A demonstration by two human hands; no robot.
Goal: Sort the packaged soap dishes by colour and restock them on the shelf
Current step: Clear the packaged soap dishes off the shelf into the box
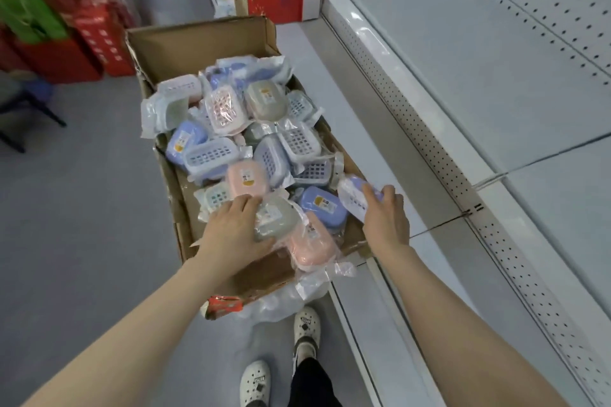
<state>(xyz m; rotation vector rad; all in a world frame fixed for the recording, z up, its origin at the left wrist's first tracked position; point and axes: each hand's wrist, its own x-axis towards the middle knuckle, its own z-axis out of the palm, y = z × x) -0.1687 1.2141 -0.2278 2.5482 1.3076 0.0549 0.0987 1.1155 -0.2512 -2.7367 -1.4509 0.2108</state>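
- White clogs (307,324) stand on the grey floor (82,208) nearest the viewer, below both forearms.
- Left hand (234,228) lies on a grey soap dish (277,218) at the near end of the cardboard box (198,40). The fingers are fairly straight and point away, and the thumb runs along the dish's near edge. I cannot tell whether it truly grips.
- Right hand (385,218) is curled round a blue soap dish (355,196) at the box's right wall and holds it clear of the heap. The dish's long axis runs diagonally, its far end pointing away and to the left of the grip. The white perforated face is turned upward.
- Between the two hands lie a pink soap dish (309,243), its length slanting toward the near right, and just beyond it a labelled blue dish (322,206).
- Beyond the left fingertips a smaller pink dish (244,178) sits label up.
- Farther on, the loose heap of bagged dishes (264,102) in blue, pink and grey lies at mixed angles.
- To the right of the holding hand runs the white shelf (463,76) with its pegboard back.
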